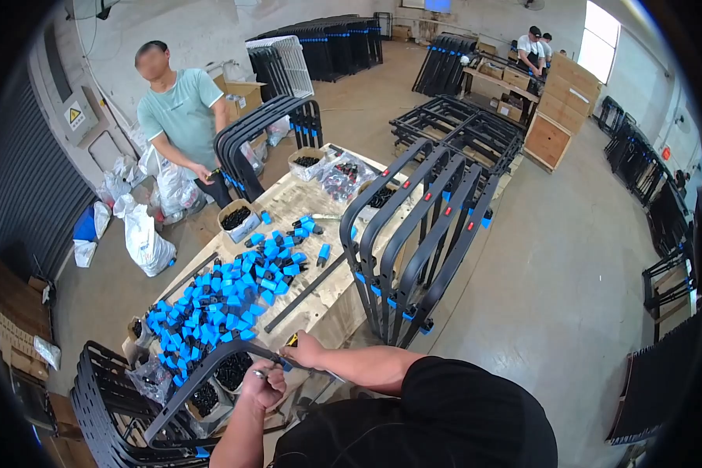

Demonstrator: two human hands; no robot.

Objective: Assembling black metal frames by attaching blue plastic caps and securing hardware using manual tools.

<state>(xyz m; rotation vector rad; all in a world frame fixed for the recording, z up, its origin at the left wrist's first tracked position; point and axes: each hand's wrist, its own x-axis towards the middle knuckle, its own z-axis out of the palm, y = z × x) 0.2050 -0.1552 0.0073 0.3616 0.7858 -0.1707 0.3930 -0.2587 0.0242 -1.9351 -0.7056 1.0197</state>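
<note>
My left hand (262,385) is closed around the bar of a black curved metal frame (203,374), which lies across the near edge of the table. My right hand (304,351) grips the same frame a little further right, by a blue clip on the bar. A small yellow-and-black object (291,340) shows at its fingertips; I cannot tell what it is. A big pile of blue plastic clips (218,296) covers the table just beyond my hands.
The wooden table (327,300) also carries a long black rod (304,292) and boxes of black parts (235,218). Black frames (413,242) stand upright at its right side, more lie stacked at lower left (109,405). A person in a teal shirt (181,109) works at the far end.
</note>
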